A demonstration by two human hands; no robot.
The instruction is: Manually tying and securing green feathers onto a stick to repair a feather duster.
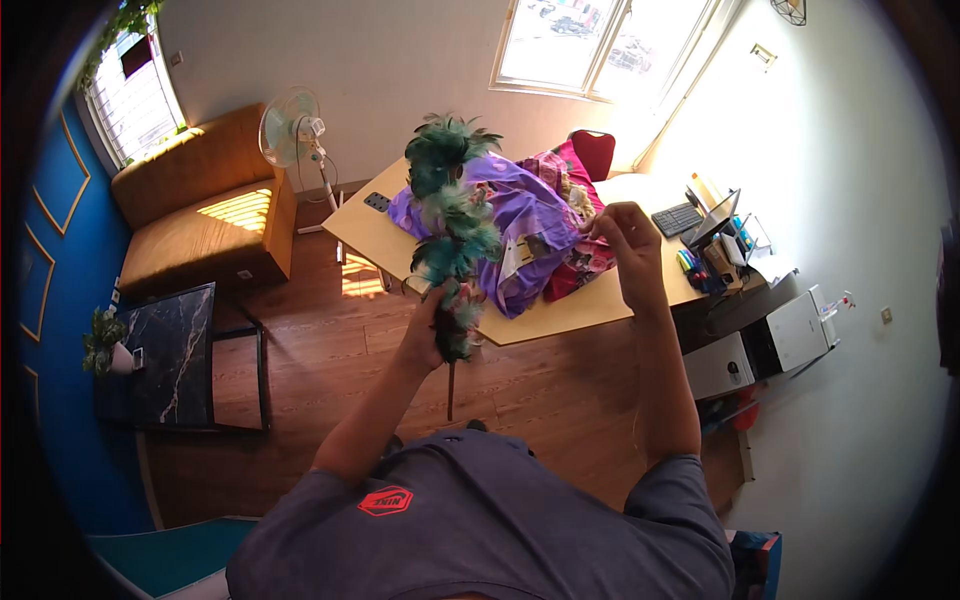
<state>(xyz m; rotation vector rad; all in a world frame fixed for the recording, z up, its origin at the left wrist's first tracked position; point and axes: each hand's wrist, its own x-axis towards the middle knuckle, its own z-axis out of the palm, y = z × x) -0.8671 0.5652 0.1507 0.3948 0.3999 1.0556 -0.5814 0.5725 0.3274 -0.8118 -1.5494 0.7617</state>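
Two hands raised over the desk (560,318), left hand (428,335) closed around a green feather duster (450,215), right hand (622,235) pinching purple cloth (530,215), laptop (712,218) nearby

Small office doubling as a lounge. Pale wooden surface (590,305) at centre; open laptop with black keyboard (705,218) and pen pots at 2 o'clock. White boxy printer (797,330) on a low cabinet at 3 o'clock. Brown upholstered sofa (200,205) at 10 o'clock, white pedestal fan (292,128) beside it. Black marble-topped side table (180,355) at 9 o'clock. Wood-plank floor (540,390), two sunlit windows.
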